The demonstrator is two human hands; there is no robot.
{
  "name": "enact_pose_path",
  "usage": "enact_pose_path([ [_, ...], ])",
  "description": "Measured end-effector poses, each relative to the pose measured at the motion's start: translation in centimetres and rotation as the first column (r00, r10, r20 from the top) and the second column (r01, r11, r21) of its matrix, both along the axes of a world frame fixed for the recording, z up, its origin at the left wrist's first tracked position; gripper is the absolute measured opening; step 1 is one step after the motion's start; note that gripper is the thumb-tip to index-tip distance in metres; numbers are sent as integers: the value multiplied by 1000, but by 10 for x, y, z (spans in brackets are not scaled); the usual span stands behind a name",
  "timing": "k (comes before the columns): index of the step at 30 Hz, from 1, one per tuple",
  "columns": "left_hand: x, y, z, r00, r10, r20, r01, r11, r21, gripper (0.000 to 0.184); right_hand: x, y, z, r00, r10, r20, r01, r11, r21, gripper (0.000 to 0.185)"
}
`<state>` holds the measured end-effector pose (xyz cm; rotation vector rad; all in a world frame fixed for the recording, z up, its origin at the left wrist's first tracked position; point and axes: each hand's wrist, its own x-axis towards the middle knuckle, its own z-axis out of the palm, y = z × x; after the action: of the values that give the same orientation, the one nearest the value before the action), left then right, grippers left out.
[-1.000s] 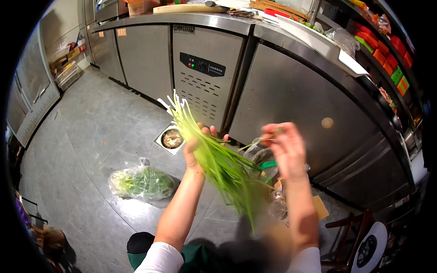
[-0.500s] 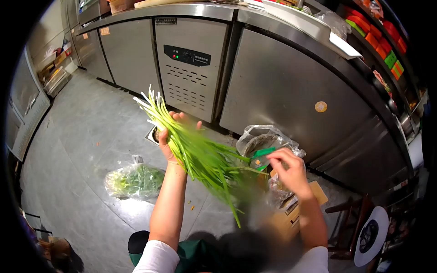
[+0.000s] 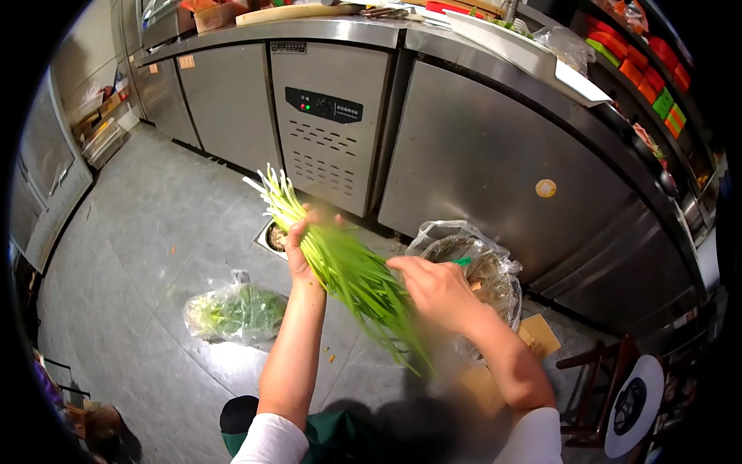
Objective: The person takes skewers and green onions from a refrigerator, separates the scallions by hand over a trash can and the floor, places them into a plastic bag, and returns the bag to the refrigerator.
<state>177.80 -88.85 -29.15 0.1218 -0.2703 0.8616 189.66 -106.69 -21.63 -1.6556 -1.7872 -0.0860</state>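
Note:
A bunch of garlic chives (image 3: 352,267), with pale stem ends and long green leaves, slants across the middle of the view. My left hand (image 3: 300,246) is closed around it near the pale ends, which point up and left. At the right edge of the leaves is my right hand (image 3: 440,294), its fingers bent against them. Its thumb and what lies under the fingers are partly hidden. The lower leaf tips are blurred and hang toward the floor. Behind my right hand stands a bin lined with a clear plastic bag (image 3: 495,267). A small green piece (image 3: 462,261) shows at it.
A clear bag of leafy greens (image 3: 236,313) lies on the grey floor, left of my arm. Steel cabinets (image 3: 495,147) run along the far side. A white tray (image 3: 510,39) juts over the counter edge. Cardboard (image 3: 539,336) and a dark stool (image 3: 599,387) stand at right.
My right hand has moved left from over the lined bin to the leaves. The chives hang more steeply and closer together. The view has shifted slightly.

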Motion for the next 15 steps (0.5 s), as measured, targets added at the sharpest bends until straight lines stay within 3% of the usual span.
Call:
enact_pose_path([
  [2, 2, 3, -1, 991, -75, 108, 74, 997, 10, 23, 2, -3, -2, 979, 0, 206, 11, 999, -51, 21],
  [3, 2, 3, 0, 962, -150, 228, 160, 987, -22, 19, 4, -5, -3, 974, -56, 218, 65, 997, -32, 17],
  [4, 2, 4, -1, 961, -152, 230, 160, 987, -20, 19, 8, -8, -6, 974, -57, 219, 65, 997, -31, 17],
  [6, 0, 7, -5, 942, -183, 283, 194, 981, -13, 14, 21, -13, -12, 976, -158, 151, 161, 987, -8, 12],
  [8, -9, 21, -8, 910, -108, 400, 148, 986, -72, 10, 51, -25, -19, 948, -285, -138, 302, 945, 126, 10],
  [10, -23, 29, -4, 941, 77, 330, 0, 974, -227, 14, 87, -39, -31, 889, -456, -44, 456, 890, -2, 14],
  [11, -27, 23, 3, 943, 80, 323, -5, 974, -226, 14, 120, -43, -70, 868, -490, 80, 495, 839, -227, 17],
  [12, -30, 14, 11, 924, 32, 382, 50, 978, -201, 16, 115, -45, -70, 805, -532, 263, 590, 673, -446, 21],
  [13, -29, 12, 18, 893, -18, 450, 100, 982, -160, 19, 109, -46, -69, 751, -435, 497, 658, 433, -616, 28],
  [14, -30, 12, 18, 910, -6, 416, 38, 997, -70, 25, 101, -48, -66, 732, -227, 642, 680, 200, -705, 35],
  [15, -28, 14, 18, 885, -46, 464, 47, 999, 10, 25, 95, -39, -62, 707, -395, 587, 704, 476, -528, 30],
])
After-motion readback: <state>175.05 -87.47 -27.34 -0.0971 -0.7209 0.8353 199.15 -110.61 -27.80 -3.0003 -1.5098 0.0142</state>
